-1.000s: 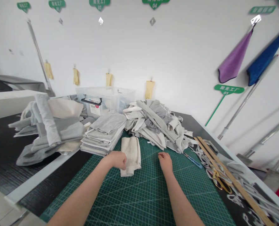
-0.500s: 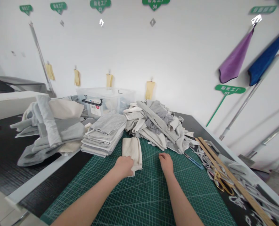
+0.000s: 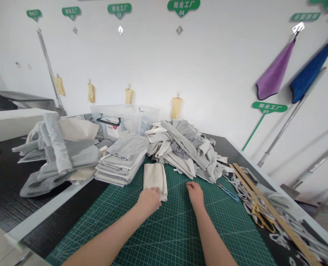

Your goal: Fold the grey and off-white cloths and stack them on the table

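Observation:
A small folded cream cloth point(image 3: 154, 176) lies on the green cutting mat point(image 3: 175, 225), its long side pointing away from me. My left hand point(image 3: 149, 198) is over its near end, with curled fingers closed on the fabric; the fingertips are partly hidden. To the right of the cloth, apart from it, my right hand point(image 3: 195, 194) rests low over the mat. Its fingers are curled together and nothing shows in them. Left of the cloth stands a neat stack of folded grey cloths point(image 3: 121, 159). A loose heap of grey and cream fabric pieces point(image 3: 183, 146) lies just beyond.
Crumpled grey fabric point(image 3: 61, 155) covers the left table. Behind the stack stands a clear plastic box point(image 3: 125, 118). Along the right edge lie blue-handled scissors point(image 3: 228, 192), gold-handled scissors point(image 3: 260, 218), a wooden ruler point(image 3: 277, 214) and tangled grey strips point(image 3: 240, 188).
My left hand has shifted slightly right across the near end of the cream cloth. My right hand stays in place. The view has tilted up a little.

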`<state>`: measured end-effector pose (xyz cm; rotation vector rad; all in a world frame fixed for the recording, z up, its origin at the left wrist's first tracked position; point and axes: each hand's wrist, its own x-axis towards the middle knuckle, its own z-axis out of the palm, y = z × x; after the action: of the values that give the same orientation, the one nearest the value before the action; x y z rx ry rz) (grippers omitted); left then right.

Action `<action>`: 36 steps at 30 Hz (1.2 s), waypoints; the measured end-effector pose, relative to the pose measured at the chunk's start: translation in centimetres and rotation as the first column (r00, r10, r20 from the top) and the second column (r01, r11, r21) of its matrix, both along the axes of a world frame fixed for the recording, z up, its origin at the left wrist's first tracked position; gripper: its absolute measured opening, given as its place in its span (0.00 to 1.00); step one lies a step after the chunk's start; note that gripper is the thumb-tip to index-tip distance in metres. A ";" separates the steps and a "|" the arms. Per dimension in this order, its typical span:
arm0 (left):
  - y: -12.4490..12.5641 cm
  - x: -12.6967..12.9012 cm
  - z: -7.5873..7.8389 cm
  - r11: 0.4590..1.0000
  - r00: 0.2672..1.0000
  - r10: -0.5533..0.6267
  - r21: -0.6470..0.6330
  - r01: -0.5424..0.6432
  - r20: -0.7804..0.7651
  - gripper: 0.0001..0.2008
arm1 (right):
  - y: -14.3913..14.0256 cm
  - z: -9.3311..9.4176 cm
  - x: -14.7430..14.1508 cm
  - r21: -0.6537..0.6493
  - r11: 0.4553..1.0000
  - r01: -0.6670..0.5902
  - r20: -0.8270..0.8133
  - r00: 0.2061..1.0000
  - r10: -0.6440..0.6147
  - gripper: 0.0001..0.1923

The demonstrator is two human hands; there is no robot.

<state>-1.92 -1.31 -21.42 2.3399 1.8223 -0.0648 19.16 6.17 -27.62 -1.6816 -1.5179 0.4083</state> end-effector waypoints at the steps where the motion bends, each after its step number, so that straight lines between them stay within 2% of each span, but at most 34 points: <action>1: -0.3 0.2 -0.2 1.000 1.000 -0.008 0.024 0.008 -0.014 0.27 | 0.0 0.0 0.0 -0.001 1.000 0.001 -0.003 1.000 -0.001 0.10; 4: -1.1 0.6 -1.0 0.999 0.998 -0.011 0.040 0.014 -0.063 0.35 | 0.0 0.0 0.1 -0.002 1.000 0.006 -0.013 1.000 -0.006 0.10; 8: -0.2 0.7 -2.1 0.998 0.997 0.061 0.003 -0.061 -0.045 0.30 | 0.1 -0.1 0.1 0.002 1.000 0.006 -0.027 1.000 -0.006 0.11; 16: 6.3 -0.4 -3.7 0.971 0.987 0.162 0.177 -0.162 0.014 0.22 | 0.1 -0.4 0.3 0.005 1.000 -0.001 -0.048 0.999 0.001 0.11; 21: 11.0 -0.5 -4.1 0.953 0.969 0.235 0.175 -0.245 0.079 0.18 | 0.1 -0.3 0.3 0.012 1.000 0.002 -0.042 0.999 -0.002 0.12; 24: 12.7 -0.2 -4.1 0.947 0.963 0.252 0.180 -0.267 0.098 0.18 | 0.1 -0.3 0.3 0.016 1.000 0.002 -0.036 0.999 -0.002 0.12; 27: 12.8 0.1 -4.2 0.928 0.960 0.254 0.250 -0.277 0.121 0.17 | 0.1 -0.3 0.3 0.020 1.000 0.005 -0.030 1.000 -0.005 0.12; 32: 11.5 0.2 -4.3 0.891 0.962 0.235 0.366 -0.270 0.139 0.17 | 0.5 -0.3 0.4 0.030 0.999 0.030 -0.010 0.999 -0.030 0.12; 36: 11.1 0.2 -4.0 0.870 0.960 0.240 0.407 -0.279 0.146 0.17 | 1.3 -0.5 0.7 0.056 0.994 0.090 0.005 0.996 -0.091 0.13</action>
<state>-1.72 9.81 -25.39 2.2694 2.2712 0.5195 19.82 7.47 -28.07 -1.7029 -1.4395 0.3093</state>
